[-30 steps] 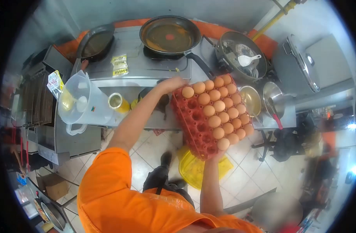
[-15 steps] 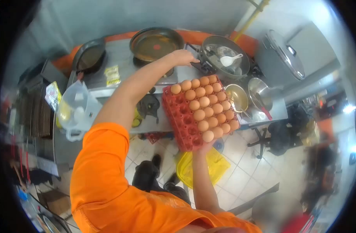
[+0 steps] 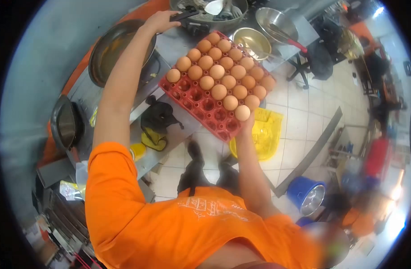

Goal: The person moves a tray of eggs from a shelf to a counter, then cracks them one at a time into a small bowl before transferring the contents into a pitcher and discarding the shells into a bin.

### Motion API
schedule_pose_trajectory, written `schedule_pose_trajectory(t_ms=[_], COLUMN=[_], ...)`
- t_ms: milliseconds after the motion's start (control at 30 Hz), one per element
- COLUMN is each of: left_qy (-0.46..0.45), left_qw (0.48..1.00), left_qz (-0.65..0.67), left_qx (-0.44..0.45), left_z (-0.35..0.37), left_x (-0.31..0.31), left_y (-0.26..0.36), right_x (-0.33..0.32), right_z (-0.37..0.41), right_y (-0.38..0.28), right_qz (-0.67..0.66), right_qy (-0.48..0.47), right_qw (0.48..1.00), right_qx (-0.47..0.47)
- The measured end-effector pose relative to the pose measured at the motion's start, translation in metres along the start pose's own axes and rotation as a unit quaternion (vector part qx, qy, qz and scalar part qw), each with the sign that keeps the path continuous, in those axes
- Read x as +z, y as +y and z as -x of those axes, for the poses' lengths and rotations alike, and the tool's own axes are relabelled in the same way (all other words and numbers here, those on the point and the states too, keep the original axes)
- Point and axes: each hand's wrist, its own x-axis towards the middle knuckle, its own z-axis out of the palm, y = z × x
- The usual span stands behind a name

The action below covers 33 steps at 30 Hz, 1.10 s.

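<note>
Most fingers of the right hand (image 3: pixel 246 128) holding a red plastic egg tray (image 3: pixel 196 106) are hidden, while the left hand (image 3: pixel 162 21) clutches a partly covered black handle (image 3: pixel 186 15).

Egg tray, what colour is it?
The egg tray is red; it shows best in the head view.

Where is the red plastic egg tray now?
In the head view, the red plastic egg tray is above centre, supported at lower right by the right hand, with a round gold-toned metal bowl past its upper right edge.
</note>
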Motion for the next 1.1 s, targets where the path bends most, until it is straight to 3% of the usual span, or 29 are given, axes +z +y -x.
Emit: schedule_pose_trajectory(t_ms=[100, 233, 300, 367, 433, 467, 533, 633, 733, 800, 867, 1000, 1100], left_qy=[0.031, 0.017, 0.228, 0.342, 0.403, 0.386, 0.43, 0.351, 0.27, 0.241, 0.14, 0.09, 0.073], left_qw=[0.999, 0.999, 0.971, 0.927, 0.881, 0.887, 0.819, 0.801, 0.77, 0.76, 0.694, 0.691, 0.683], left_qz=[-0.022, -0.029, 0.07, 0.155, 0.248, 0.253, 0.368, 0.457, 0.532, 0.545, 0.623, 0.639, 0.646], left_qx=[0.009, -0.035, -0.029, 0.015, 0.001, -0.001, -0.092, -0.165, -0.226, -0.259, -0.333, -0.327, -0.333], left_z=[-0.003, 0.04, 0.068, 0.126, 0.179, 0.201, 0.247, 0.301, 0.342, 0.358, 0.367, 0.37, 0.367], left_x=[0.017, -0.012, -0.009, -0.016, 0.007, 0.026, 0.069, 0.12, 0.171, 0.192, 0.203, 0.224, 0.231], left_y=[-0.016, 0.016, 0.027, 0.08, 0.118, 0.135, 0.164, 0.2, 0.226, 0.239, 0.25, 0.253, 0.252], right_x=[0.013, 0.005, -0.018, -0.025, -0.028, -0.031, -0.044, 0.002, -0.034, -0.029, -0.029, -0.027, -0.026], right_z=[0.002, -0.02, -0.054, -0.071, -0.08, -0.082, -0.098, -0.031, -0.066, -0.059, -0.058, -0.058, -0.052], right_y=[-0.007, -0.015, -0.017, -0.009, -0.01, -0.013, -0.013, -0.061, -0.064, -0.062, -0.062, -0.056, -0.039], right_qz=[-0.024, -0.038, -0.014, -0.017, 0.03, 0.074, 0.068, 0.264, 0.349, 0.361, 0.325, 0.325, 0.282], right_qy=[-0.018, -0.021, -0.07, -0.074, -0.05, -0.025, -0.094, -0.072, -0.079, -0.087, -0.118, -0.114, -0.024], right_qw=[1.0, 0.999, 0.997, 0.997, 0.998, 0.996, 0.993, 0.96, 0.924, 0.921, 0.929, 0.93, 0.956], right_qx=[-0.001, 0.015, 0.026, -0.008, -0.04, -0.038, -0.008, 0.061, 0.138, 0.115, 0.133, 0.126, 0.078])
